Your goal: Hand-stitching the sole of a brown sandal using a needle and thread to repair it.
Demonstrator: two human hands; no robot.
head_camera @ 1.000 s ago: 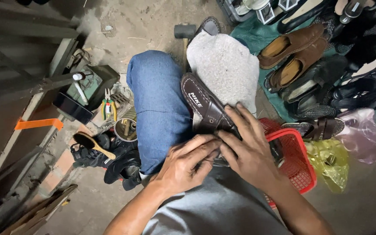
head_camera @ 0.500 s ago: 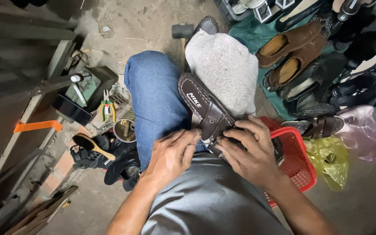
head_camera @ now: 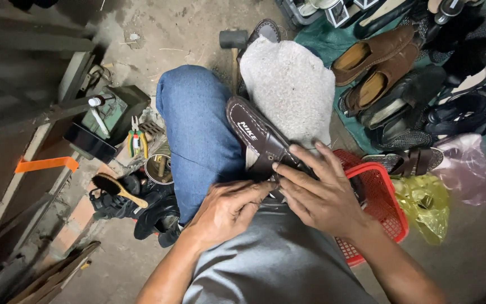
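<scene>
Both hands close on the dark brown sandal (head_camera: 260, 141): the right hand (head_camera: 324, 194) lies over its strap end, fingers spread and pressing down to pin it, while the left hand (head_camera: 229, 208) pinches at the same spot with curled fingertips. Propped across the lap between the denim knee (head_camera: 195, 129) and the grey cloth (head_camera: 288, 84), the sandal's toe points away, beyond both grips.

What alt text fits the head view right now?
Both hands, left hand and right hand, grip the strap of a dark brown sandal resting on the person's lap. A red basket sits beside the right hand, with rows of shoes beyond.
</scene>
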